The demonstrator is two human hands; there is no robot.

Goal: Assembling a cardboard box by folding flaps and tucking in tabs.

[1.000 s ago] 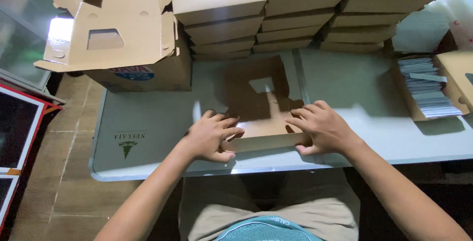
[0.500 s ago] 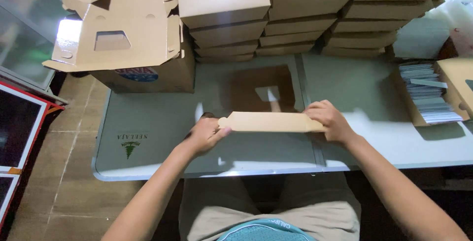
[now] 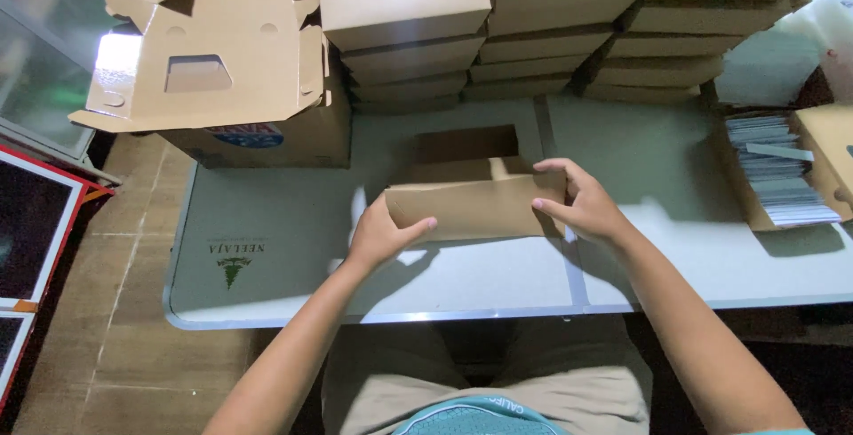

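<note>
A brown cardboard box blank (image 3: 475, 195) stands partly folded on the grey table (image 3: 293, 248), its near wall raised and its inside open behind. My left hand (image 3: 382, 235) grips the left end of that wall, thumb laid along the front. At the right end, my right hand (image 3: 577, 199) clasps the corner, fingers curled over the top edge. Both forearms reach in from the bottom of the view.
Stacks of finished brown boxes (image 3: 533, 26), one with a clear window, line the table's far edge. A large carton with open flaps (image 3: 222, 62) sits at the far left. A box of grey sheets (image 3: 777, 168) lies at the right. Framed panels (image 3: 35, 239) lean on the floor at left.
The blank lay flat under both palms a second ago. Its near wall has since been lifted upright, and my hands have shifted to its two ends as the sides come up.
</note>
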